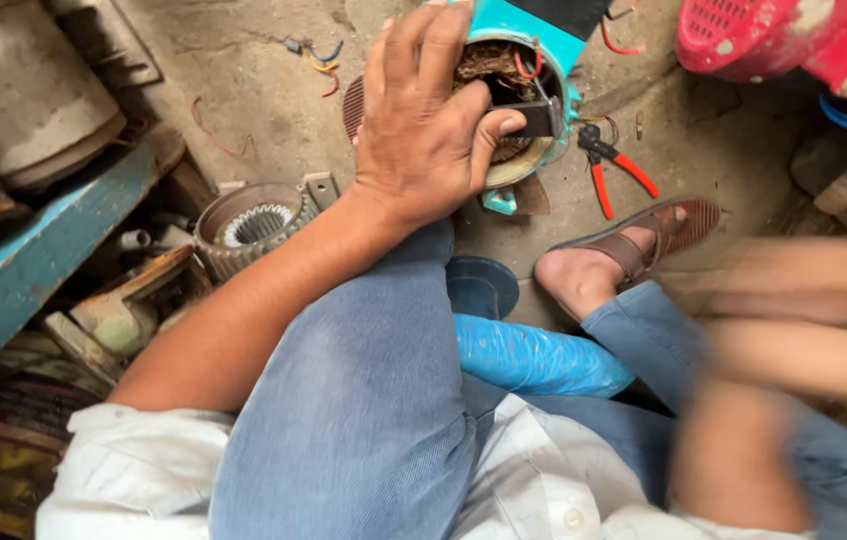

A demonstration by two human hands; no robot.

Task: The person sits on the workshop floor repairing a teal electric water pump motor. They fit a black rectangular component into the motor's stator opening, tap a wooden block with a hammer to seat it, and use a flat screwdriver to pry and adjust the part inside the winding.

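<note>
Evidently left hand (423, 130) gripped the teal motor housing (533, 60) (pliers (611, 170) just right); right hand (743, 450) blurred, state unreadable.

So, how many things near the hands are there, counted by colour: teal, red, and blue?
Teal: 1, the motor housing under the left hand.
Red: 2, the pliers and the plastic cover.
Blue: 1, the ribbed sleeve.
Total: 4.
</note>
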